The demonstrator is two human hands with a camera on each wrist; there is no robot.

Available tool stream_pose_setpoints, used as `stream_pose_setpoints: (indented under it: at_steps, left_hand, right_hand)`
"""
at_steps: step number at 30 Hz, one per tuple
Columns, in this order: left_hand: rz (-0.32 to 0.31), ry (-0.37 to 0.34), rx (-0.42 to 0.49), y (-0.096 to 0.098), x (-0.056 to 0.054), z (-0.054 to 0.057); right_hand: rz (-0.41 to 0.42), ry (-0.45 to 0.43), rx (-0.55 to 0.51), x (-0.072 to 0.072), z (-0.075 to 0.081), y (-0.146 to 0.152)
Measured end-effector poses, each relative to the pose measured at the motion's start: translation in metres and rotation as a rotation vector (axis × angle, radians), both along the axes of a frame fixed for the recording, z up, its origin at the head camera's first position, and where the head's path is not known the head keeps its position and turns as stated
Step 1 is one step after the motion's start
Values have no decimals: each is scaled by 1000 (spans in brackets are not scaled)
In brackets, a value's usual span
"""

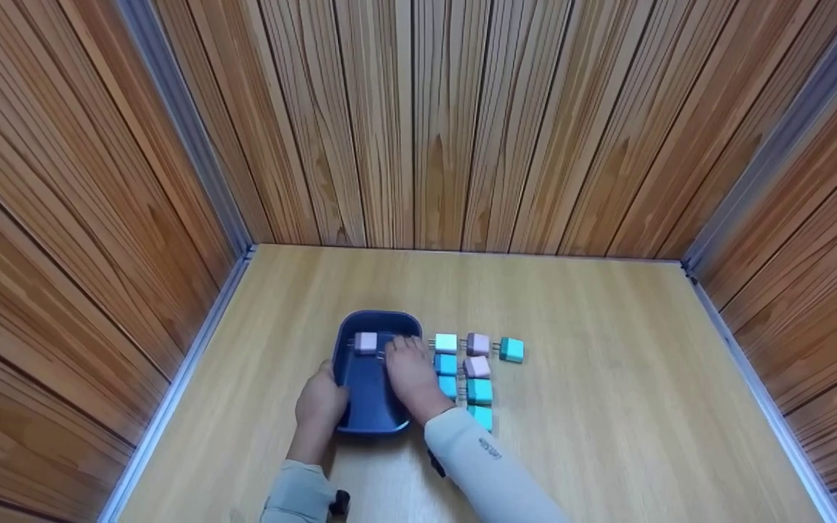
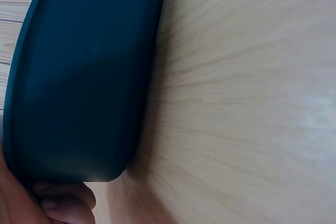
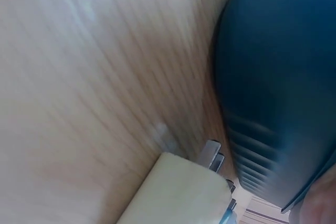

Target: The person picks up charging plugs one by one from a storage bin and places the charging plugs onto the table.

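A dark blue tray (image 1: 368, 396) sits on the wooden table, and a pink plug adapter (image 1: 365, 343) lies at its far end. My left hand (image 1: 320, 403) grips the tray's near left rim. In the left wrist view a fingertip (image 2: 63, 203) curls under the tray's outer wall (image 2: 79, 77). My right hand (image 1: 411, 367) reaches into the tray's right side with its fingers curled down over a second adapter. Only that adapter's metal prongs (image 1: 382, 354) stick out to the left. The right wrist view shows the tray wall (image 3: 273, 87) and a pale adapter (image 3: 178, 192) beside it.
Several adapters lie in rows just right of the tray: light cyan (image 1: 446, 343), pink (image 1: 478, 343), teal (image 1: 511, 349), and more blue, pink and teal ones nearer me. Wood-panelled walls close in the table on the left, the back and the right.
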State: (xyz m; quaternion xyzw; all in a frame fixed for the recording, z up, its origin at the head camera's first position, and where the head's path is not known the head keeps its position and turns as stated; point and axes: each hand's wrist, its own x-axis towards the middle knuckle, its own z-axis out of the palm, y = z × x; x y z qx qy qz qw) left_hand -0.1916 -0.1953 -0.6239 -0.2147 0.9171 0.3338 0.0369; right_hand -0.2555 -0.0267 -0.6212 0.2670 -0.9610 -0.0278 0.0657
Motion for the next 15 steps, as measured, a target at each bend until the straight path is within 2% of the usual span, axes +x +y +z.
stream_pose_setpoints:
  at_steps: [8, 15]
  left_hand:
    - [3, -5, 7, 1, 0, -1]
    - [3, 24, -26, 2, 1, 2]
  right_hand:
    - [-17, -69, 18, 1, 1, 0]
    - [33, 58, -64, -1, -1, 1]
